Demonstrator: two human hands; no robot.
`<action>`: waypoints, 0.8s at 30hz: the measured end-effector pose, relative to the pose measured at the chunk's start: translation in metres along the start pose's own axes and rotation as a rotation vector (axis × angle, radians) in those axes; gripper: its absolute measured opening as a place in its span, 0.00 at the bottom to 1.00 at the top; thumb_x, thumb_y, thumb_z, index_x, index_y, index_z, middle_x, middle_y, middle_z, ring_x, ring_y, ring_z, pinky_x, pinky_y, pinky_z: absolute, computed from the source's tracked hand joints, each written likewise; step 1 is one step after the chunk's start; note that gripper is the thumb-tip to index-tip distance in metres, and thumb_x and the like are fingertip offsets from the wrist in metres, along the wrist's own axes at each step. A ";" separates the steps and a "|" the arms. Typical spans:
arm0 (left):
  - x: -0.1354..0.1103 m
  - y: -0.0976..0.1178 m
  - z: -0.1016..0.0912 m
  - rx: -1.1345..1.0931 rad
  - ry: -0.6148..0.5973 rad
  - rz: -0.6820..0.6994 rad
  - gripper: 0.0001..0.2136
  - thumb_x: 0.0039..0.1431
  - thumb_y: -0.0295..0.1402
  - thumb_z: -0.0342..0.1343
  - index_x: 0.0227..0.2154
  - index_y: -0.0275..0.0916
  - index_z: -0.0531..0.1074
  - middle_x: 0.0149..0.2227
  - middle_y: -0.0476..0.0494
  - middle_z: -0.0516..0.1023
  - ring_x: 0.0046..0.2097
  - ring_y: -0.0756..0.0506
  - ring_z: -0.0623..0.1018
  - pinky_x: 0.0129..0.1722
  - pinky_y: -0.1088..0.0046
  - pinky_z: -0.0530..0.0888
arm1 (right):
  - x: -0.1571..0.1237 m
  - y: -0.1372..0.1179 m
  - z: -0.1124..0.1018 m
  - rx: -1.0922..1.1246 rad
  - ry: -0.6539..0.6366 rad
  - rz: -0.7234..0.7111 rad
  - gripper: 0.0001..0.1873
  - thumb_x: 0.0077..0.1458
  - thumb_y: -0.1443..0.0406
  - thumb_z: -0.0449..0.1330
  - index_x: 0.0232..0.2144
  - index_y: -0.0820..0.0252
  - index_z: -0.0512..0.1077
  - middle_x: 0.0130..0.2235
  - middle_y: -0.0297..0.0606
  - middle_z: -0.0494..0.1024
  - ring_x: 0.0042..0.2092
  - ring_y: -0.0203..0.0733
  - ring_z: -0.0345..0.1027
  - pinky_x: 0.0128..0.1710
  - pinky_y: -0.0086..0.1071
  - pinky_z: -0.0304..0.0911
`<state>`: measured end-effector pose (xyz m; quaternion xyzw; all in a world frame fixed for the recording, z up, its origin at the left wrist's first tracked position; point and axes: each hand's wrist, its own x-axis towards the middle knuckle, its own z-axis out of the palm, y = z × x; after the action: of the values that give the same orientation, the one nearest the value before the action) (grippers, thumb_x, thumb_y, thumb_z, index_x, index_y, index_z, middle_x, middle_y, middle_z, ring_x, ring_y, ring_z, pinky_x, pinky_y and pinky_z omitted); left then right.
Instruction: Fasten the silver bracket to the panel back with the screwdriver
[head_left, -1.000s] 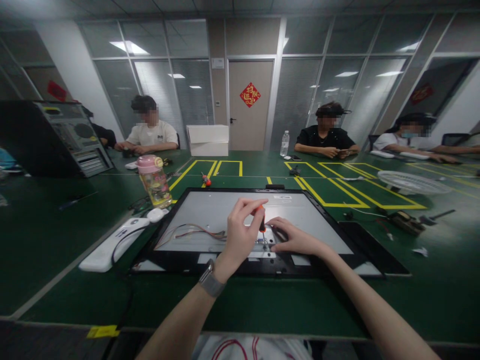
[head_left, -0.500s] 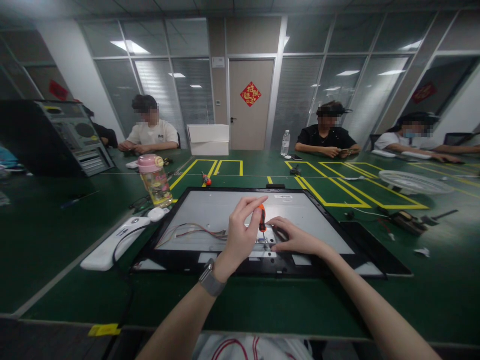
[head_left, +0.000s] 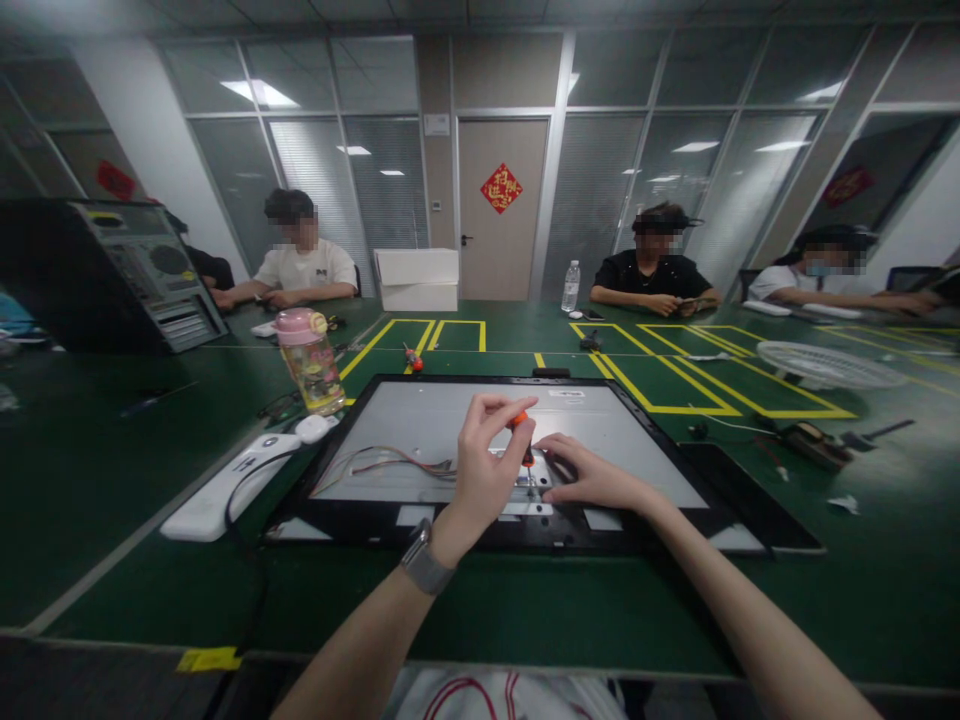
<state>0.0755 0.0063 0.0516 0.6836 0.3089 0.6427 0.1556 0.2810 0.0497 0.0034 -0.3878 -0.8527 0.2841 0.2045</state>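
Observation:
A monitor panel [head_left: 600, 420] lies face down on the green table, black frame around a grey metal back. My left hand [head_left: 484, 470] pinches the orange handle of a small screwdriver [head_left: 523, 440], which stands upright with its tip on a small board near the panel's lower edge. My right hand [head_left: 592, 475] rests flat on the panel just right of the tip, fingers stretched toward it. Coloured wires [head_left: 390, 462] run across the panel's left half.
A pink-lidded bottle [head_left: 309, 362], a white device [head_left: 217, 490] and a second screwdriver [head_left: 411, 358] lie left and behind. A computer case [head_left: 112, 275] stands far left. A fan grille [head_left: 825, 365] lies right. Three people sit across the table, near a white box [head_left: 416, 280].
My left fingers have shifted round the screwdriver handle, twisting it in place. My right hand and the panel stay where they were.

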 end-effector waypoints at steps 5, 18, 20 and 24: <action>0.002 -0.001 -0.001 -0.040 -0.043 -0.005 0.10 0.64 0.30 0.52 0.44 0.41 0.76 0.39 0.45 0.74 0.42 0.48 0.75 0.44 0.70 0.71 | -0.001 -0.002 0.000 0.009 -0.002 -0.009 0.31 0.48 0.54 0.66 0.52 0.57 0.65 0.52 0.43 0.65 0.55 0.52 0.59 0.58 0.45 0.56; 0.005 -0.002 -0.003 -0.042 -0.026 -0.025 0.10 0.60 0.28 0.55 0.43 0.42 0.77 0.37 0.45 0.71 0.39 0.49 0.74 0.40 0.72 0.72 | -0.001 0.001 0.000 -0.006 0.005 -0.021 0.32 0.48 0.53 0.66 0.53 0.55 0.65 0.53 0.42 0.65 0.56 0.52 0.59 0.58 0.46 0.56; 0.005 -0.002 -0.004 -0.055 -0.072 -0.022 0.12 0.63 0.27 0.52 0.46 0.42 0.76 0.40 0.44 0.73 0.42 0.48 0.74 0.44 0.70 0.72 | -0.001 0.002 0.000 -0.009 0.004 -0.024 0.32 0.48 0.53 0.66 0.53 0.55 0.65 0.53 0.42 0.65 0.56 0.51 0.59 0.58 0.45 0.56; 0.004 -0.002 -0.003 -0.078 -0.115 -0.021 0.14 0.63 0.27 0.51 0.49 0.42 0.73 0.42 0.43 0.75 0.44 0.47 0.74 0.45 0.69 0.71 | 0.000 0.004 0.001 -0.006 0.005 -0.021 0.32 0.48 0.52 0.66 0.53 0.56 0.65 0.53 0.43 0.65 0.56 0.52 0.59 0.59 0.46 0.56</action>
<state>0.0725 0.0099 0.0540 0.7095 0.2813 0.6124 0.2062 0.2830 0.0514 0.0002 -0.3801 -0.8571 0.2786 0.2083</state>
